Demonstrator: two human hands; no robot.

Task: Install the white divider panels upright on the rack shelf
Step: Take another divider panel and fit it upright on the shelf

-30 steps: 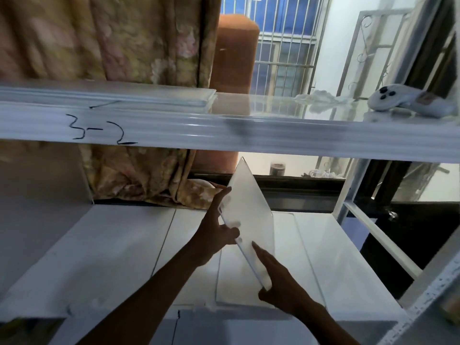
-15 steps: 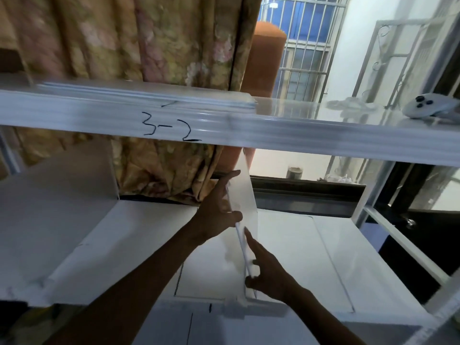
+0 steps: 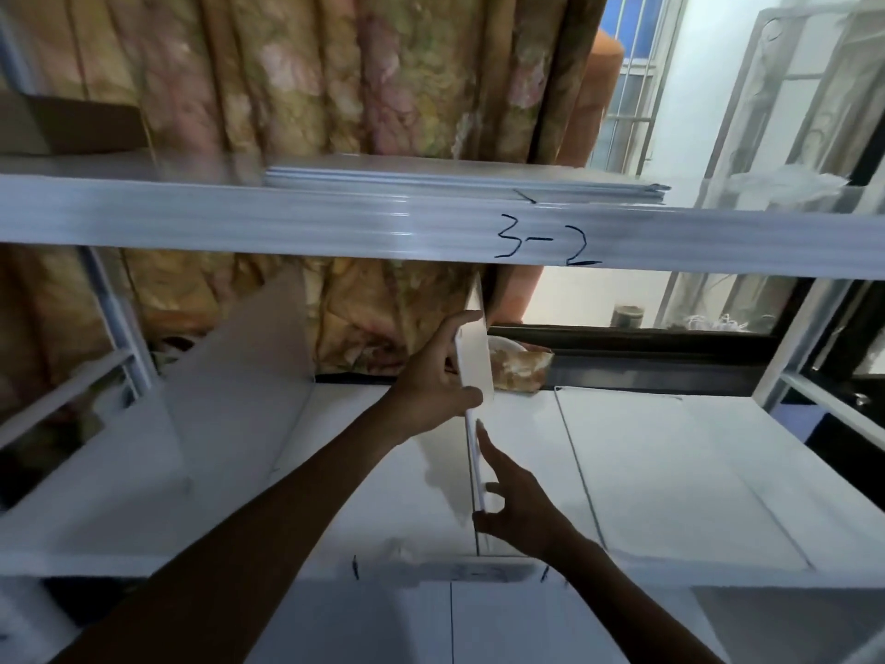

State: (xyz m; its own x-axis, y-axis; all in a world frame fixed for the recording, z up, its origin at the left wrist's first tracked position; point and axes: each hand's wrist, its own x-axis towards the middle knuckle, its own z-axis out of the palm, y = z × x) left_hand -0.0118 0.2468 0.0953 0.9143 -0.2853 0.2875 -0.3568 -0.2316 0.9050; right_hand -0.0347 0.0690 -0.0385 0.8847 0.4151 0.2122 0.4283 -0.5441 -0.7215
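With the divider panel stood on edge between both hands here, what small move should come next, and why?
Probably press the divider panel straight down and square it. It stands nearly upright on the lower shelf, the left hand gripping its upper part, the right hand steadying its front edge; whether it is seated cannot be told.

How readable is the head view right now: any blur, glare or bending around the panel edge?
Head view: divider panel seen edge-on but sharp, as are both hands; left side and upper shelf rail smeared by motion blur; window blown out bright; wide-angle bends the rail.

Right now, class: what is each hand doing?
Left hand: closed on the divider panel.
Right hand: open, fingers flat against the panel's lower edge.
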